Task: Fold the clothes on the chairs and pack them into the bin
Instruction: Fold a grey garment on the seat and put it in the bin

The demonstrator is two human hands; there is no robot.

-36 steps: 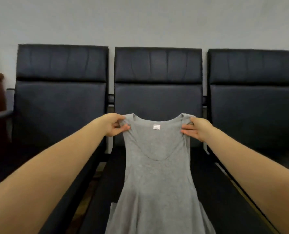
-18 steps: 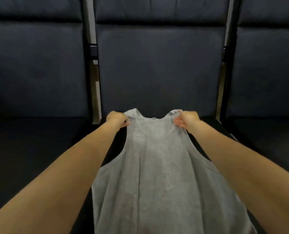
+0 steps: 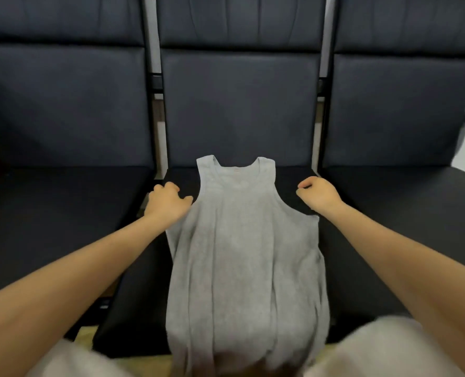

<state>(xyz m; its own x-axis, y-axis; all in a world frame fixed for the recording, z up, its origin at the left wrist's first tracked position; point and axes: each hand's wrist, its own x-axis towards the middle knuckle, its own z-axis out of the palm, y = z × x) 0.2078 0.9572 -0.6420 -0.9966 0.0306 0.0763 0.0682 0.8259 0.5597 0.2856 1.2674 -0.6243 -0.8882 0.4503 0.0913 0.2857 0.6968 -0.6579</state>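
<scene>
A: Where does the task stand?

B: At its start, I judge. One grey tank top lies spread flat, neckline toward the backrest, on the seat of the middle chair; its hem hangs over the front edge. No fold is made yet, and no bin appears in view, so folding and packing both remain.

A: And the hands?

B: The left hand hovers just beside the garment's left armhole, fingers loosely curled, gripping nothing; whether the thumb touches the cloth I cannot tell. The right hand sits apart from the right strap, fingers curled inward, also empty.

A: What differs from half a second before?

B: Then both hands pinched the shoulder straps and held the top up while lowering it. Now the straps rest on the seat, released, and the hands have drawn outward to either side.
</scene>
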